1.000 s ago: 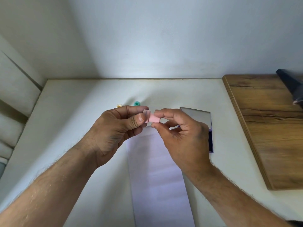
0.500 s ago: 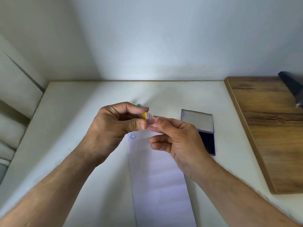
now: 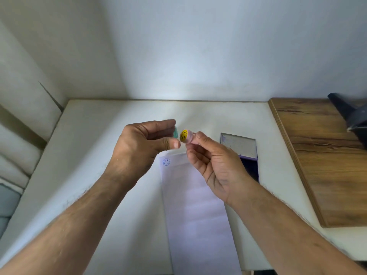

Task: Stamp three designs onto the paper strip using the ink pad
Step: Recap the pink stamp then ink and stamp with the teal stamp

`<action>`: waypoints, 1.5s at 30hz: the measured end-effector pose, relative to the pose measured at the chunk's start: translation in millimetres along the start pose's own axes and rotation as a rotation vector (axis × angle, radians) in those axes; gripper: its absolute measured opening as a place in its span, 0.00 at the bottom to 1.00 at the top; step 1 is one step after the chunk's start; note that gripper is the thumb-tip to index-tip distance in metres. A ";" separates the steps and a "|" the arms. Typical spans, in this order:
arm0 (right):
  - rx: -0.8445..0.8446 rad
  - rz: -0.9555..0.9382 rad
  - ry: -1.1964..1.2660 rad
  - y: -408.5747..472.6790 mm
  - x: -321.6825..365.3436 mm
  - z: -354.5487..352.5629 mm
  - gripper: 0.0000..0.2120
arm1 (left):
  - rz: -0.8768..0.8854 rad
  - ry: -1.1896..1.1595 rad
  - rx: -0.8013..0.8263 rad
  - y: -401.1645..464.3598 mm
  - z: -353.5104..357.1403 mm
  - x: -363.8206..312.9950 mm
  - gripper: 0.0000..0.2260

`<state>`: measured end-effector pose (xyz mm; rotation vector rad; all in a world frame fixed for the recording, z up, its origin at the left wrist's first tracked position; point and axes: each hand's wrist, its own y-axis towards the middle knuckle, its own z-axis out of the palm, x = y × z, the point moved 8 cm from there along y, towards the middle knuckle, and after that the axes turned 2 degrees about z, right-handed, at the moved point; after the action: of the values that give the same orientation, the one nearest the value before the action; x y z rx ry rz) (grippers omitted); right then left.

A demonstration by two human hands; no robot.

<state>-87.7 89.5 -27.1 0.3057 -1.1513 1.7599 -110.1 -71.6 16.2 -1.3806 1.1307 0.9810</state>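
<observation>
Both hands are up over the white desk. The right hand is pinching a small pink stamp between thumb and fingertips, with its yellow smiley sticker end turned toward the camera. The left hand sits just beside it, fingers curled and loosely open, thumb tip close to the stamp but not gripping it. A bit of a teal stamp peeks out behind the left fingers; can't tell if it's held or lying on the desk. The paper strip lies flat under the hands, with one blue smiley print in its far left corner. The ink pad is open just right of the strip, partly hidden by the right hand. A wooden board sits further right.
</observation>
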 end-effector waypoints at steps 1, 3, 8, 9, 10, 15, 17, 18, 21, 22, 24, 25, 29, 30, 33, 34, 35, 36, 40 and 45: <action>-0.049 -0.069 -0.048 2.1 7.6 -2.1 0.10 | -0.003 0.011 -0.038 -0.3 -4.7 0.1 0.19; -0.190 -0.302 -0.361 4.5 33.0 -7.7 0.05 | -0.009 0.049 -0.089 -0.1 -13.6 1.4 0.17; -0.405 -0.711 -1.201 16.9 63.8 15.5 0.13 | -0.011 0.070 -0.129 0.2 -23.0 3.7 0.15; -0.419 -0.719 -1.312 22.6 62.3 21.4 0.14 | -0.008 0.069 -0.133 0.1 -23.9 3.2 0.15; -0.428 -0.720 -1.391 27.6 60.5 25.4 0.14 | -0.002 0.067 -0.137 0.4 -24.7 2.4 0.15; -0.439 -0.686 -1.591 38.6 56.7 35.7 0.16 | 0.024 0.019 -0.167 3.2 -30.3 -0.8 0.15; -0.444 -0.697 -1.631 38.0 57.9 37.9 0.18 | 0.024 0.005 -0.171 4.0 -31.0 -0.1 0.16; -0.443 -0.713 -1.651 36.7 58.3 40.0 0.19 | 0.023 -0.002 -0.172 4.4 -30.9 0.4 0.16; -0.369 -0.897 -1.747 24.6 53.6 57.8 0.23 | 0.020 -0.005 -0.177 4.5 -30.6 2.0 0.16; -0.307 -0.978 -1.792 20.6 47.6 66.1 0.24 | 0.023 -0.003 -0.180 4.2 -30.4 2.1 0.16; -0.201 -1.075 -1.885 18.2 33.3 77.4 0.26 | 0.028 0.003 -0.183 3.7 -29.8 1.7 0.16; -0.182 -1.088 -1.921 19.7 27.5 79.9 0.26 | 0.028 0.007 -0.181 3.4 -29.6 1.8 0.16; -0.219 -1.050 -1.968 29.2 19.3 77.2 0.14 | 0.017 0.036 -0.163 2.8 -28.5 4.5 0.16; -0.221 -1.030 -1.953 30.1 19.5 75.0 0.12 | 0.013 0.041 -0.160 2.5 -28.1 5.8 0.16; -0.237 -0.958 -1.842 28.3 22.4 66.1 0.08 | -0.001 0.064 -0.155 1.2 -27.8 9.2 0.16; -0.244 -0.915 -1.780 27.2 23.7 61.7 0.08 | -0.004 0.066 -0.154 1.0 -27.7 10.0 0.15; -0.249 -0.858 -1.713 26.6 24.1 56.9 0.08 | -0.006 0.071 -0.153 0.6 -27.6 10.6 0.15; -0.258 -0.790 -1.639 26.2 24.0 51.6 0.08 | -0.007 0.084 -0.151 0.3 -27.6 10.6 0.15; -0.298 -0.600 -1.078 7.8 31.6 33.5 0.12 | -0.003 0.192 -0.085 -2.2 -20.3 8.4 0.17; -0.207 -0.246 -0.553 -10.1 9.8 17.5 0.06 | 0.006 0.262 0.052 -13.0 -3.0 3.3 0.18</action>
<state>-89.2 81.9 -6.0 0.8057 -1.5944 1.3592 -96.7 -74.9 16.2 -1.4945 1.3450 0.7847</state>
